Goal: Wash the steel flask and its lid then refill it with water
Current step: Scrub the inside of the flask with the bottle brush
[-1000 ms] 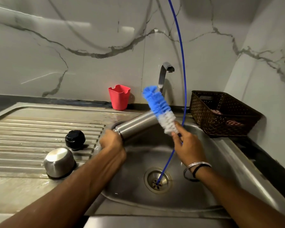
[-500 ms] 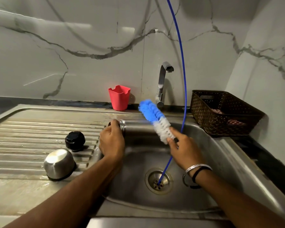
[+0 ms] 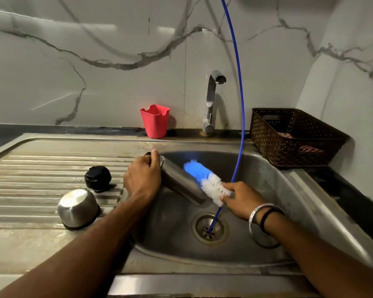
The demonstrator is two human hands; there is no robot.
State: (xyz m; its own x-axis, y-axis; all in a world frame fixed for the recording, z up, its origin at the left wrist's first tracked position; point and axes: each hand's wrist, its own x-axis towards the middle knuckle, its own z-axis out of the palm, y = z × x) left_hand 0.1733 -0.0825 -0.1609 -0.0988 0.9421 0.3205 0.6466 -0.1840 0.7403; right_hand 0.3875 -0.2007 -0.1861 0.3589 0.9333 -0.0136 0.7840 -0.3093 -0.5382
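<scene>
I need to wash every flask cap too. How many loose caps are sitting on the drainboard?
2: the black cap nearest the sink basin, and the steel cap in front of it, nearer the counter's front edge. None looks hidden.

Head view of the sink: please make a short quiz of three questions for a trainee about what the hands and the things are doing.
1. True or false: the left hand grips the steel flask near its mouth end, over the sink.
2. What does the right hand hold? A) the red cup B) the bottle brush C) the tap
3. Fill in: the black lid and the steel cap rest on the ____ left of the basin.

Key: 1 true; 2 B; 3 draining board.
</scene>
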